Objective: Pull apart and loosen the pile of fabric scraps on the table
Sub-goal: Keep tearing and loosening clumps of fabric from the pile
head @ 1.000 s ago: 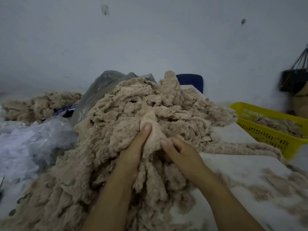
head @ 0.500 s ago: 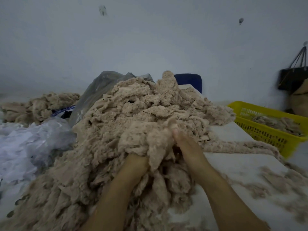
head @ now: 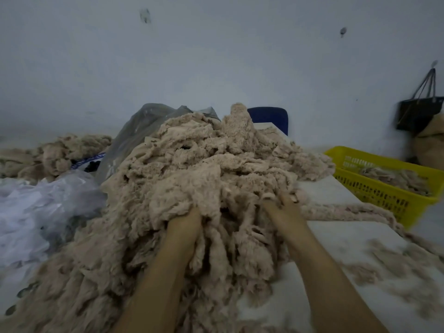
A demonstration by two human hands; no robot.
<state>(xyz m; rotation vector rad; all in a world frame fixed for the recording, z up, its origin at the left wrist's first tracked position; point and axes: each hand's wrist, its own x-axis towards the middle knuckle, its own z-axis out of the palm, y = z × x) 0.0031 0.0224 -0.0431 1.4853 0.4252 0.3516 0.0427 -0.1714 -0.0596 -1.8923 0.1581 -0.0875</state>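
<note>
A tall pile of beige fluffy fabric scraps (head: 206,169) fills the middle of the white table (head: 336,241). My left hand (head: 185,224) is dug into the front of the pile, its fingers buried under the scraps and hidden. My right hand (head: 283,207) is pushed into the pile's right flank, fingers curled into a clump of scraps, only the knuckles and a fingertip showing. Both forearms reach up from the bottom edge, a hand's width or so apart.
A yellow plastic basket (head: 384,195) with some scraps stands at the right. Crumpled clear plastic bags (head: 43,207) lie at the left, a grey bag (head: 144,126) behind the pile. A second scrap heap (head: 60,150) sits far left. Loose scraps (head: 396,260) trail across the right side.
Both hands have let go of the folded piece held on top, sunk deeper into the pile, and moved apart, the right hand shifting rightward.
</note>
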